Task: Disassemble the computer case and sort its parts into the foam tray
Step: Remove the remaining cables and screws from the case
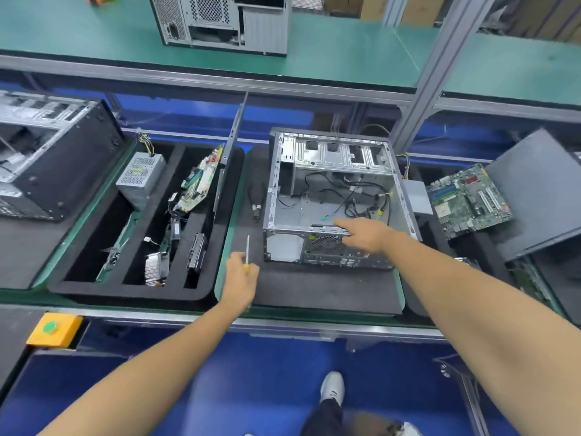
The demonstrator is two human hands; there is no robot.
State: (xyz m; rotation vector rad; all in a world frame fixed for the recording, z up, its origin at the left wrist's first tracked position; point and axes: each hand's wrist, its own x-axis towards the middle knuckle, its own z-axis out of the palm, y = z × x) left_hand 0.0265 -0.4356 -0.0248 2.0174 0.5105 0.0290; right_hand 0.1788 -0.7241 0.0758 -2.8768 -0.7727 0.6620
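Neighbouring case (pixel 47 158): at far left we see another black chassis on its own pad; it plays no part in our current step.

Foam tray (pixel 132 292): it sits just left of our work pad, its long slots running away from us. We judge the slots hold each part apart from the others.

Sorted parts: the power supply (pixel 140 177) stands in the far left slot; a circuit board (pixel 201 180) leans in the middle slot; a heatsink (pixel 155 267) and a drive (pixel 196 251) lie nearer us.

Side panel (pixel 228 152): it stands on edge along the tray's right slot, out of the way.

Left hand (pixel 240 275): we grip a yellow-handled screwdriver (pixel 247 253), fingers curled round the handle, shaft pointing away from us, just left of the case. We judge it is kept ready for remaining screws.

Pliers (pixel 256 199): they lie on the pad, just beside the case's left wall.

Computer case (pixel 333 196): it lies open side up on the dark pad, centre right, so we reach straight into it. Loose cables (pixel 361 202) remain inside; the board is already out.

Right hand (pixel 361 232): we reach over the near rear edge, fingers extended and touching the frame, holding nothing that we can see.

Second motherboard (pixel 470 201): it lies in another tray at right.
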